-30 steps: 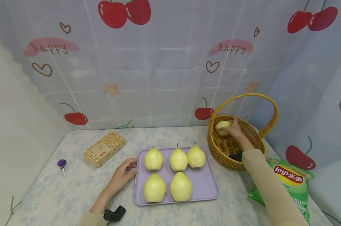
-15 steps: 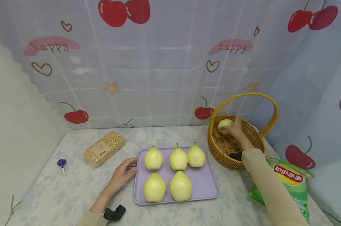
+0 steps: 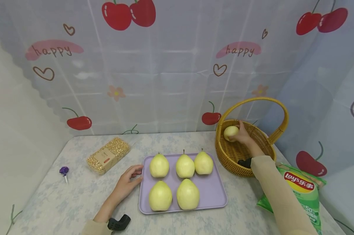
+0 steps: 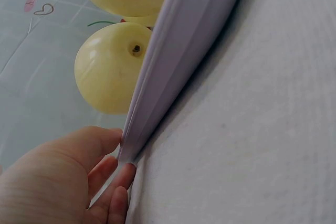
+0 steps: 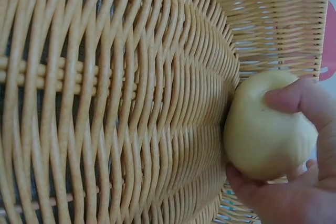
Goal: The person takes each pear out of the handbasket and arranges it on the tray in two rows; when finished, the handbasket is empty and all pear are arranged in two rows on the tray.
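Observation:
In the head view, my right hand (image 3: 243, 134) reaches inside the wicker basket (image 3: 221, 151) and grips a pale yellow-green pear (image 3: 231, 133). The right wrist view shows this pear (image 5: 270, 129) close against the woven side, with the thumb on top and fingers beneath. My left hand (image 3: 127, 182) rests beside the lilac tray (image 3: 210, 195), its fingertips touching the left edge. Close up, the left thumb and fingertips lie at the tray's rim (image 4: 152, 77). Several pears stand on the tray, among them a front-left pear (image 3: 160, 196) and a back-right pear (image 3: 203, 163).
A bag of yellow kernels (image 3: 108, 155) lies at the back left, and a purple-wrapped lollipop (image 3: 64, 171) lies farther left. Under my right forearm is a green chips bag (image 3: 304, 192). The basket's tall handle (image 3: 257, 99) arches above the right hand.
My right hand and the pear shift slightly within the basket, and more of the pear now shows to the hand's left. The left hand and tray stay put.

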A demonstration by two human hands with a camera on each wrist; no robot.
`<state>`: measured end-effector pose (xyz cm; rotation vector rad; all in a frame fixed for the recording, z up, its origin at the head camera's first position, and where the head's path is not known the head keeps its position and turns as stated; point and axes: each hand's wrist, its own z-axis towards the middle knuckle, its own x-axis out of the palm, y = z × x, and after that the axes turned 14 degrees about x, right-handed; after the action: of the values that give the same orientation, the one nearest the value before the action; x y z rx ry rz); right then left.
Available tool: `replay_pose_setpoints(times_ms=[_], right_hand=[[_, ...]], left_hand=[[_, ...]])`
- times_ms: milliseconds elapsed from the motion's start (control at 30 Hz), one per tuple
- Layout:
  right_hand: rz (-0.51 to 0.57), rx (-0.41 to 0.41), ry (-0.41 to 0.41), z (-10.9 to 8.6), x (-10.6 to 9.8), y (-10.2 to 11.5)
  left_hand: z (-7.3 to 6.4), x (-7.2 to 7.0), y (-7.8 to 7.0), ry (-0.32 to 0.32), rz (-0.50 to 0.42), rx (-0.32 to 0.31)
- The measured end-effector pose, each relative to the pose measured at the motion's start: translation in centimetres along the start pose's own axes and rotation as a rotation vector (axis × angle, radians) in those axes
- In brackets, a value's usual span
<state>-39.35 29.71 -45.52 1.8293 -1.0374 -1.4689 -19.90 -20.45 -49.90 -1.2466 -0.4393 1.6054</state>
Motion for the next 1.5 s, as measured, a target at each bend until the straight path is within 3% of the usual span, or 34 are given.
replay_pose_setpoints(times_ms=[133,200,400,900,1167,1500], right_hand=[[0.032,0.005,0.030,-0.2,-0.2,0.2],[0.049,0.011,0.041,-0.3,-0.4,0.5],[0.096,0.014,0.039,-0.7,-1.2,1.1],[0.252,0.034,0.074,-2.7,-3.1,2.6],[0.258,0.005,0.097,-5.4,-3.9,3.2],[0.243,-0.105,0.170,-11.1,-2.6,4.4]], left_hand=[[-0.2,0.6,2.3,-0.016,0.005,0.019],[-0.2,0.6,2.7,-0.014,0.001,0.026],[0.0,0.8,2.7,-0.008,-0.016,0.043],[-0.4,0.7,2.8,-0.016,-0.001,0.019],[-0.3,0.5,2.9,-0.015,-0.017,0.022],[-0.2,0.3,2.8,-0.006,-0.006,0.011]])
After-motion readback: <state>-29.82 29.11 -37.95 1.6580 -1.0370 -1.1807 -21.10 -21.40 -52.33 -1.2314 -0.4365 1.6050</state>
